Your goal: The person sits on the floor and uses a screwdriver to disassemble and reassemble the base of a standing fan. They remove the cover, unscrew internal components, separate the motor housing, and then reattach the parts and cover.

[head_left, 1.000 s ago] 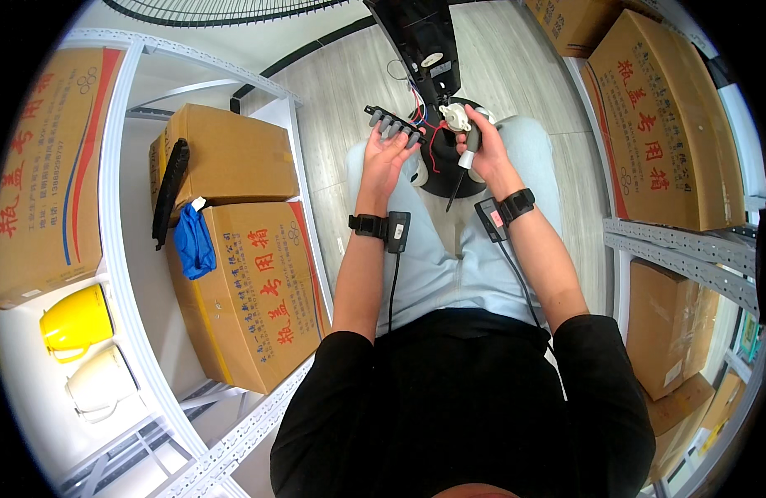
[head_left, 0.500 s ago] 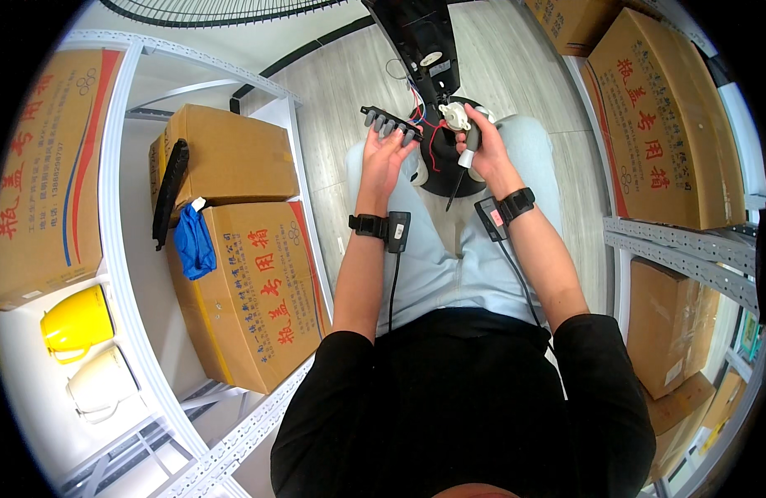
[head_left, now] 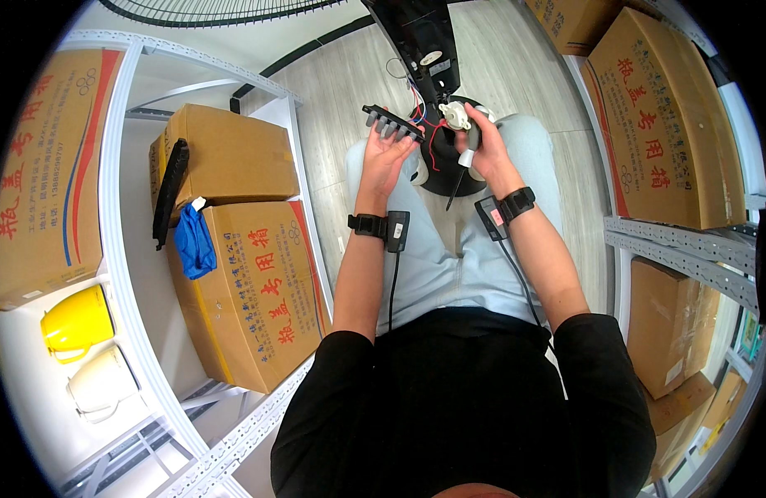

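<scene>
My left hand point(head_left: 385, 158) is closed around a black push-button strip point(head_left: 393, 124) with several grey keys. In my right hand point(head_left: 489, 149) is a screwdriver point(head_left: 468, 156), its grey handle in the palm and its dark shaft pointing down toward my lap. A small round white part point(head_left: 455, 115) with mounting ears sits at my right fingertips; whether they grip it or only touch it, I cannot tell. Red wires point(head_left: 434, 148) hang between both hands. Behind them stands a black fan column point(head_left: 418, 50), its inside exposed, on a round black base point(head_left: 451, 181) between my legs.
White metal shelves hold cardboard boxes point(head_left: 254, 286) on the left and another large box point(head_left: 661, 124) on the right. A blue cloth-like item point(head_left: 195, 242) and a long black piece point(head_left: 169, 195) lie by the left boxes. Two mugs, yellow point(head_left: 78, 322) and cream point(head_left: 103, 383), stand lower left. A fan grille point(head_left: 209, 10) shows at the top.
The push-button strip has tilted slightly in my left hand, whose fingers have shifted under it. My right hand and the screwdriver stay almost where they were.
</scene>
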The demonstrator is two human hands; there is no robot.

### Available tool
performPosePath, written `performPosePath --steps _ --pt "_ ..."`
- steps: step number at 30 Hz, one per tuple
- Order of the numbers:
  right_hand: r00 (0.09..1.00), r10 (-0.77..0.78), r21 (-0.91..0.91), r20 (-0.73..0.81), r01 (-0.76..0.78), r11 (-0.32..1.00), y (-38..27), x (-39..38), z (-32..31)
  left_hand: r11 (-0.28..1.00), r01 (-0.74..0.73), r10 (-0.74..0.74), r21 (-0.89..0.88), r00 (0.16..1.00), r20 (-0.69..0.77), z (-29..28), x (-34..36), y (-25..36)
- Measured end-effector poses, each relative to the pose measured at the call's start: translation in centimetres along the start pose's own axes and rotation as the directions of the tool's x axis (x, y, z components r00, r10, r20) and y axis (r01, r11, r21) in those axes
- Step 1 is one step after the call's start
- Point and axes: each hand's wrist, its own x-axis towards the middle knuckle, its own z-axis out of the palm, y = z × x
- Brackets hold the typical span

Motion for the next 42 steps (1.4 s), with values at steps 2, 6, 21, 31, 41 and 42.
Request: performPosePath --steps 2,6,21,31,41,42 --pt "1.000 0.000 -0.004 -0.002 0.000 1.000 -0.1 -0.2 0.1 1.000 -0.017 0.017 0.010 1.000 0.003 -0.1 0.1 -0.1" --pt "1.000 0.000 -0.004 0.002 0.000 1.000 0.0 0.0 0.0 0.998 -0.047 0.048 0.031 0.998 -0.041 -0.4 0.3 -0.3" --pt "1.000 0.013 -0.004 0.007 -0.013 1.000 -0.1 0.0 0.0 0.979 0.018 -0.009 -0.204 0.999 0.045 -0.5 -0.1 0.7" --pt "1.000 0.012 0.012 -0.009 -0.012 1.000 -0.2 -0.2 0.4 0.951 0.008 0.026 -0.310 0.994 0.106 -0.8 -0.1 0.9" --pt "1.000 0.002 -0.015 0.017 -0.002 1.000 0.0 0.3 -0.4 0.962 -0.017 0.035 -0.272 0.997 0.062 -0.5 -0.2 0.8" --pt "1.000 0.003 -0.012 0.015 -0.003 1.000 0.1 0.3 -0.5 0.954 -0.007 0.032 -0.300 0.997 0.076 -0.5 -0.2 0.9"
